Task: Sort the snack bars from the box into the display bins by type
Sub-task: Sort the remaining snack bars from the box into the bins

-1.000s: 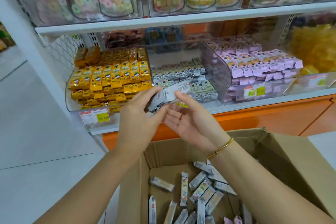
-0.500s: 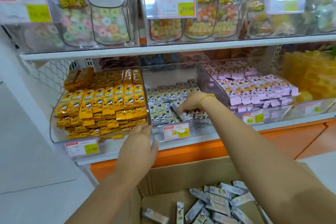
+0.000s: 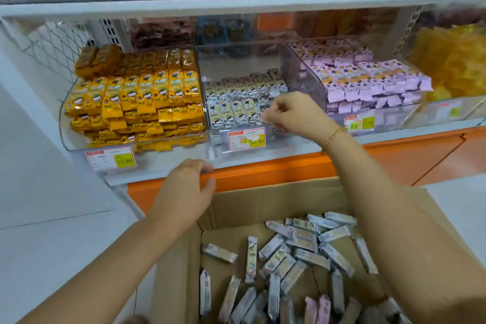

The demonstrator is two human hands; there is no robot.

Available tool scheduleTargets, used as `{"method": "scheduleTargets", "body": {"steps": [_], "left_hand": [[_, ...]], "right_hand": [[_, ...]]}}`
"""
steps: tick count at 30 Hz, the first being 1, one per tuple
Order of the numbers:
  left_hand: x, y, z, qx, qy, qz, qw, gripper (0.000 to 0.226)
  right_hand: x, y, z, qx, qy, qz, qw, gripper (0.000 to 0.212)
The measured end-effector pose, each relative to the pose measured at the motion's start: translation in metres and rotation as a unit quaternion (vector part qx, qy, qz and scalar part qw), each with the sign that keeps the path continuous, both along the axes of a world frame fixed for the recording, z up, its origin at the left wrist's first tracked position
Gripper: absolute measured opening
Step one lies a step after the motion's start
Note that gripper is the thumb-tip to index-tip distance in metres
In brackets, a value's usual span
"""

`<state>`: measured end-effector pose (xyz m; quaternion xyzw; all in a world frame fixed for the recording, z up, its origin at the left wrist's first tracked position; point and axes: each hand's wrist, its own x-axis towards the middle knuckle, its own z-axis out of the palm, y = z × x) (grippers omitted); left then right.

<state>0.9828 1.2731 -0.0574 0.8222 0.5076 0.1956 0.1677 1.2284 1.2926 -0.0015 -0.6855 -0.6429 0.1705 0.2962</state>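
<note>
1. The right hand [image 3: 292,113] is at the front of the middle bin [image 3: 236,60], its fingers curled against the front row of grey bars [image 3: 236,102]. We cannot tell whether they pinch a bar or have let one go.
2. The left hand [image 3: 186,189] rests against the orange front of the shelf [image 3: 184,168], just above the box [image 3: 263,200]. Its fingers are loosely bent and hold nothing.
3. We judge the step in hand to be seating a grey bar in that front row. To do it well, we would lay it face up, parallel to its neighbours and tight against them, clear of the price tag [image 3: 247,138].
4. We count 3 bins of bars side by side: the yellow bin [image 3: 63,123] is piled high, the middle bin holds 2 rows, and the purple bin [image 3: 302,73] is well stocked.
5. In the box we see well over 20 loose grey-wrapped bars [image 3: 302,250], too overlapped to count exactly, and 2 pink-wrapped bars [image 3: 317,308] at the near edge.
6. The 2 pink bars look to belong in the purple bin, so we would keep them apart from the grey.
</note>
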Motion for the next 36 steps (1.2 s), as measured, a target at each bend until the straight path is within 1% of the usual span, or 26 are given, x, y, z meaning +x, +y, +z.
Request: {"method": "scheduleTargets", "body": {"steps": [2,4,6,8,11,13,15,17,20,21,23,27,30,31,33,36], "left_hand": [[-0.008,-0.011,-0.018,-0.051,0.029,-0.005,0.998,0.026],[-0.011,-0.026,-0.037,-0.107,0.046,-0.007,0.993,0.025],[-0.017,-0.038,-0.056,-0.146,0.079,-0.006,0.986,0.021],[-0.026,-0.048,-0.073,-0.18,0.108,0.002,0.978,0.02],[-0.039,-0.063,-0.096,-0.202,0.152,0.008,0.967,0.032],[-0.042,-0.072,-0.108,-0.22,0.189,0.003,0.957,0.048],[-0.048,-0.077,-0.119,-0.25,0.221,0.01,0.943,0.064],[-0.058,-0.077,-0.131,-0.269,0.228,0.021,0.935,0.071],[-0.073,-0.078,-0.145,-0.285,0.224,0.029,0.932,0.062],[-0.074,-0.078,-0.148,-0.287,0.225,0.027,0.931,0.062],[-0.076,-0.078,-0.152,-0.282,0.229,0.023,0.931,0.068],[-0.072,-0.074,-0.149,-0.298,0.242,0.034,0.923,0.082],[-0.069,-0.072,-0.147,-0.305,0.246,0.036,0.919,0.083],[-0.069,-0.071,-0.147,-0.306,0.25,0.037,0.918,0.083],[-0.069,-0.07,-0.146,-0.307,0.257,0.033,0.916,0.082],[-0.067,-0.07,-0.143,-0.316,0.254,0.025,0.914,0.074]], "right_hand": [[-0.002,-0.037,-0.005,-0.03,-0.037,0.066,0.997,0.031],[0.001,-0.06,-0.027,-0.093,-0.068,0.115,0.987,0.029],[0.004,-0.068,-0.072,-0.167,-0.13,0.142,0.967,0.023],[0.011,-0.072,-0.136,-0.247,-0.192,0.147,0.938,0.016],[0.031,-0.094,-0.228,-0.361,-0.218,0.145,0.895,0.019],[0.042,-0.115,-0.272,-0.396,-0.228,0.163,0.874,0.037],[0.044,-0.129,-0.3,-0.415,-0.216,0.174,0.867,0.048],[0.043,-0.135,-0.319,-0.426,-0.19,0.191,0.864,0.052],[0.039,-0.13,-0.34,-0.412,-0.213,0.229,0.856,0.066],[0.038,-0.126,-0.346,-0.407,-0.219,0.235,0.855,0.068],[0.037,-0.119,-0.357,-0.403,-0.225,0.247,0.852,0.073],[0.043,-0.115,-0.376,-0.355,-0.248,0.288,0.854,0.075],[0.046,-0.125,-0.383,-0.335,-0.319,0.334,0.821,0.074],[0.046,-0.13,-0.383,-0.337,-0.328,0.336,0.816,0.072],[0.043,-0.139,-0.384,-0.338,-0.326,0.32,0.823,0.068],[0.041,-0.151,-0.383,-0.344,-0.3,0.262,0.85,0.071]]}}
